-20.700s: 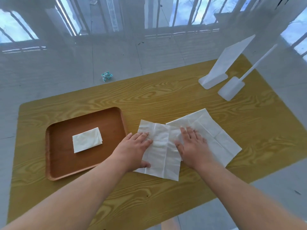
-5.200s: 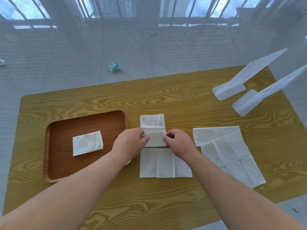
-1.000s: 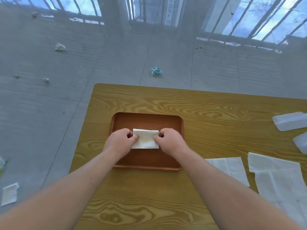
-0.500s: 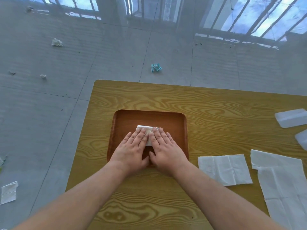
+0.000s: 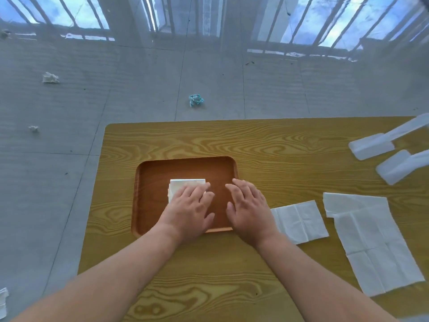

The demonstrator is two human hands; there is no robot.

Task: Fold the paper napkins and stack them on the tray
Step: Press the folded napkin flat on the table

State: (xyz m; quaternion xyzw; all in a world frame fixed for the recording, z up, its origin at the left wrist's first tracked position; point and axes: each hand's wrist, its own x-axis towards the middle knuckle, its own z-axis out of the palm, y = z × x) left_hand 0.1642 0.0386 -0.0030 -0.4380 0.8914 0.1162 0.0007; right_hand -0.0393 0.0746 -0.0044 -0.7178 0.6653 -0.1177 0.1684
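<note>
A brown wooden tray [image 5: 148,177] lies on the yellow wooden table [image 5: 209,275]. In it sits a small stack of folded white napkins [image 5: 183,184]. My left hand [image 5: 188,210] lies flat on the stack with fingers spread, covering its near half. My right hand [image 5: 248,208] hovers open over the tray's right edge, off the stack, holding nothing. Right of the tray a half-folded napkin [image 5: 299,221] lies flat, and further right two unfolded napkins [image 5: 371,240] overlap.
Two white plastic stands [image 5: 380,147] rest at the table's far right. Crumpled paper scraps [image 5: 196,100] lie on the grey tiled floor beyond and left of the table. The table's left edge runs close to the tray.
My right hand has lifted off the stack and slid right, toward the tray's right edge. My left hand stays pressed on the napkins. The view has shifted slightly left.
</note>
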